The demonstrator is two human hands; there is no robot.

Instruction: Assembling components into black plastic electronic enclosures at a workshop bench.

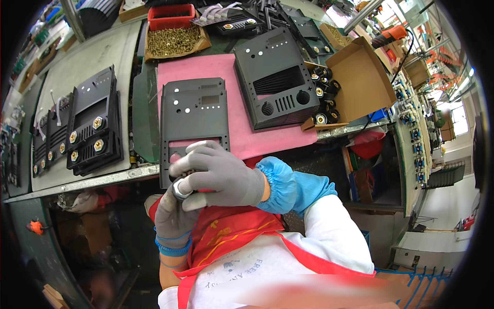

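"From the head view, what have you got?"

"A round metal-rimmed part, small, mostly hidden by my gloves. My left hand has its fingers drawn in around it. My right hand curls over the top, fingers bent and close; whether they pinch it too, I can't tell."

"How should it handle?"

"Light, I'd judge, and stiff all through. The bright rim looks smooth, so it could turn or slip under knit fabric. I'd take it by the outer edge, thumb against fingertips, and keep pressure off the face, which I can't see well enough to call fragile or sturdy."

"Where does it lie against your grip?"

"Between the two hands, at the fingertips rather than deep in the palm, with its rim showing just beyond my left fingers. Behind it is the near end of the dark panel, flat on the pink mat. I can't say whether part and panel touch."

"And that panel?"

"Thin and rigid, probably easy to lift; I'd hold it by its long sides, away from the cut-outs."

"Anything alike nearby?"

"Black, silver-rimmed pieces in the open carton, over to my right."
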